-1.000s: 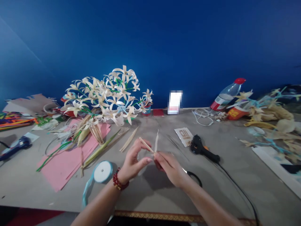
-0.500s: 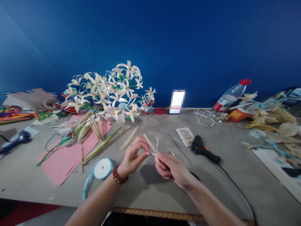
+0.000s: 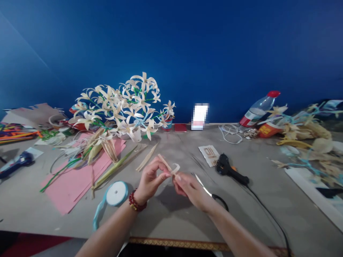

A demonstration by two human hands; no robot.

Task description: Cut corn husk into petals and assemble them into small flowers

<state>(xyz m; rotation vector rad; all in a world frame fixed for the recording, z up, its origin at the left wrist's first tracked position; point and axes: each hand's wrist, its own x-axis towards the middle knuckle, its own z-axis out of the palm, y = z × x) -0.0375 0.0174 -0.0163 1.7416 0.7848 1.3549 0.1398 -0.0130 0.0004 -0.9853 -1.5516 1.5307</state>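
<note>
My left hand (image 3: 152, 181), with a dark red bead bracelet at the wrist, pinches a narrow pale strip of corn husk (image 3: 164, 162) that slants up and left between thumb and forefinger. Close against it, my right hand (image 3: 190, 191) grips the strip's lower end. A thin whitish curl (image 3: 176, 167) sticks up from the pinch point, and what it is made of is unclear. Both hands hover over the grey table (image 3: 171, 219), fingertips almost touching. Partly under my right forearm lie scissors (image 3: 203, 185) with a black handle.
Left of my hands are a light-blue ribbon roll (image 3: 115, 193), pink paper (image 3: 69, 185) and loose husks (image 3: 147, 157). Husk flowers (image 3: 131, 103) stand at the back. On the right lie a black glue gun (image 3: 232, 170) with its cord and a tilted bottle (image 3: 258, 110).
The whitish piece, nearly straight and upright before, now bends over in a short curl. My right hand has shifted slightly, and more of the scissors shows. My left hand keeps its pinch.
</note>
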